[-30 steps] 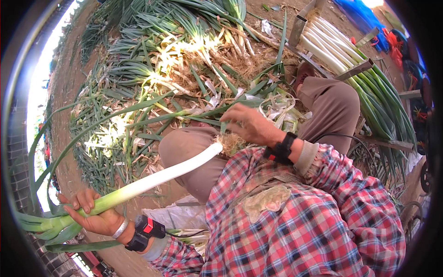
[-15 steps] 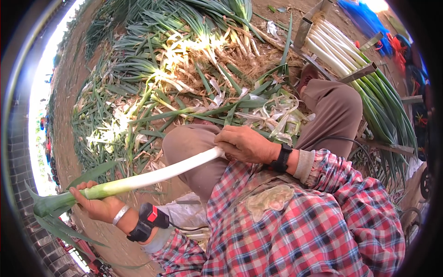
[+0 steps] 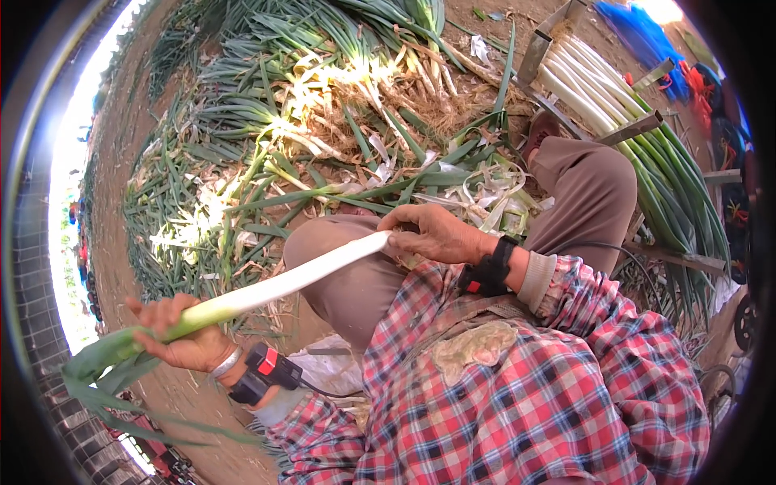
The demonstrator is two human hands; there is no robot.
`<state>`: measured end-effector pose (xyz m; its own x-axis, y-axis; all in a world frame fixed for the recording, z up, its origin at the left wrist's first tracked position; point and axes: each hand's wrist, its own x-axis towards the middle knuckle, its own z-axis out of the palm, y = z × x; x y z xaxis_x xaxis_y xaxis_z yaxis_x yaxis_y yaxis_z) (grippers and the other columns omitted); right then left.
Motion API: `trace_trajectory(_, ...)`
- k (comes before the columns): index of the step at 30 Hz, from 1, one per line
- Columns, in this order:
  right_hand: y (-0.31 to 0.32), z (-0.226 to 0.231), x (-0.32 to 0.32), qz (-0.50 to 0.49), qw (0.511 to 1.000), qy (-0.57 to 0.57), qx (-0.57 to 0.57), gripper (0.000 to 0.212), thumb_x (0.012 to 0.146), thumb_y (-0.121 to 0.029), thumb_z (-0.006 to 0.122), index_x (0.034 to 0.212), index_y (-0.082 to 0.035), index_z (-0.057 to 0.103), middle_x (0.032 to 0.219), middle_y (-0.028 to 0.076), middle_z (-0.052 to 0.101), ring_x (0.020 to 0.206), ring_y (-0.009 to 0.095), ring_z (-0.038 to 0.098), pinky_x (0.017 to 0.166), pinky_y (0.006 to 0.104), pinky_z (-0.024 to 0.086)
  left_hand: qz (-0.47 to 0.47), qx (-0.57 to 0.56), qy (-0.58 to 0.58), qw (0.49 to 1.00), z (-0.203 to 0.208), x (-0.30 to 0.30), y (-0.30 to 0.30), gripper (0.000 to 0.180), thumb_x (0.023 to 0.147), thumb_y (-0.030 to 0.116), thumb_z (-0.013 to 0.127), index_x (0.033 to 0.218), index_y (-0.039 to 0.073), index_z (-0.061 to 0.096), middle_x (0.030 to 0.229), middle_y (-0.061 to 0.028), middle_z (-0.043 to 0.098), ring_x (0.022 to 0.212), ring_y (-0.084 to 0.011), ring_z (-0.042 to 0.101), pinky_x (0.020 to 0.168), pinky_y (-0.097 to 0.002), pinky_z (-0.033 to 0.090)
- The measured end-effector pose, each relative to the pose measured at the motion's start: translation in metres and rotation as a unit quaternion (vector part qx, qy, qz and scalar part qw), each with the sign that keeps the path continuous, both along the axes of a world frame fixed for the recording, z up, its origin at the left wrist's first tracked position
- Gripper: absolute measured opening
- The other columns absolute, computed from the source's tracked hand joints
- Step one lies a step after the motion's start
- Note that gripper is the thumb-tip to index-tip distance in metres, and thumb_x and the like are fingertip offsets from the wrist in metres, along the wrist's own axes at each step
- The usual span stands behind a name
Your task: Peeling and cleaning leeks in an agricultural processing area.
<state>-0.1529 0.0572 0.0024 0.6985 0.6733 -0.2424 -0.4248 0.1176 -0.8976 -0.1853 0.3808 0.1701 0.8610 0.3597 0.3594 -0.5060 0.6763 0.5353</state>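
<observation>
Plaid shirt [image 3: 525, 396]: red, blue and white check; nearest the camera.
Cloth piece [image 3: 475, 346]: tan, stained, lying on the shirt front.
Right hand [image 3: 436, 233]: fingers closed on the root end of the leek, thumb against the white; roots mostly hidden by the hand, so their state cannot be told. Black strap [image 3: 499, 260] at the wrist.
Left hand [image 3: 184, 335]: fingers curled around the leek where pale green begins, gripping it. Silver bracelet [image 3: 226, 362] and black device with red patch [image 3: 272, 368] behind it.
Leek [image 3: 295, 280]: one, long; white shank slanting up to the right across the left knee, dark green leaves drooping beyond the left hand.
Recent change: a second ago the right hand was off the leek and a bushy root tuft showed; now it grips that end, raised slightly since half a second ago. The leek is thus held at two places, its shank bare between.
Brown trousers [image 3: 594, 182]: both legs bent, left knee beneath the leek.
Peelings [image 3: 501, 186]: pale and green strips, loose on the ground beyond the knees.
Leek pile [image 3: 250, 73]: untrimmed, roots on, heaped past the peelings.
Leek bundle [image 3: 586, 81]: clean white shanks, green leaves, in a metal rack [image 3: 632, 128] at the right.
Blue sheeting [image 3: 634, 36]: crumpled, far right, beside red strands [image 3: 697, 89].
</observation>
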Motion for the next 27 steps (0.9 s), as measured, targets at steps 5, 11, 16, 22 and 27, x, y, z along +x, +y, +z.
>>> trace_trajectory(5,-0.009,0.023,-0.011,-0.183,0.876,-0.355,-0.269,0.027,0.082,-0.029,0.066,0.091,-0.003,0.061,0.085,0.011,0.058,0.083,0.03,0.058,0.075,0.0392,0.046,0.143,0.025,0.119,0.982,-0.006,0.0,0.023,0.02,0.092,0.018,0.06,0.105,0.003,0.055,0.07,0.0031,0.046,0.055,-0.0079,0.041,0.054,-0.0245,0.036)
trace_trajectory(11,0.003,0.017,-0.021,-0.088,0.787,-0.492,-0.362,0.028,0.084,-0.034,0.063,0.076,-0.007,0.059,0.073,0.008,0.057,0.073,0.028,0.06,0.068,0.0391,0.045,0.291,0.031,0.194,0.936,0.006,0.001,-0.001,0.015,0.089,0.015,0.064,0.086,0.008,0.05,0.066,0.0038,0.043,0.054,-0.0073,0.041,0.051,-0.0232,0.035)
trace_trajectory(16,-0.054,-0.039,-0.003,-0.052,0.916,-0.318,-0.238,0.025,0.091,-0.029,0.057,0.091,-0.006,0.064,0.081,0.018,0.062,0.072,0.034,0.061,0.066,0.0392,0.049,0.329,0.065,0.231,0.913,0.012,-0.002,0.004,0.02,0.087,0.01,0.065,0.08,0.009,0.046,0.064,0.0027,0.043,0.051,-0.0069,0.041,0.05,-0.0215,0.039)
trace_trajectory(22,-0.063,-0.04,0.011,-0.116,0.814,-0.418,-0.387,0.028,0.091,-0.026,0.057,0.108,-0.004,0.06,0.106,0.021,0.059,0.099,0.034,0.057,0.083,0.0395,0.046,0.304,0.072,0.219,0.924,-0.002,-0.003,0.03,0.018,0.087,0.019,0.065,0.083,0.012,0.049,0.062,0.0053,0.043,0.051,-0.0061,0.041,0.051,-0.0221,0.038)
trace_trajectory(27,-0.011,0.015,0.005,0.004,0.95,-0.29,-0.118,0.026,0.096,-0.027,0.053,0.105,-0.003,0.058,0.09,0.013,0.059,0.087,0.021,0.058,0.073,0.0344,0.046,0.177,0.05,0.096,0.978,-0.004,-0.011,0.035,0.021,0.088,0.025,0.066,0.093,0.01,0.051,0.063,0.0075,0.043,0.051,-0.004,0.041,0.05,-0.0222,0.038)
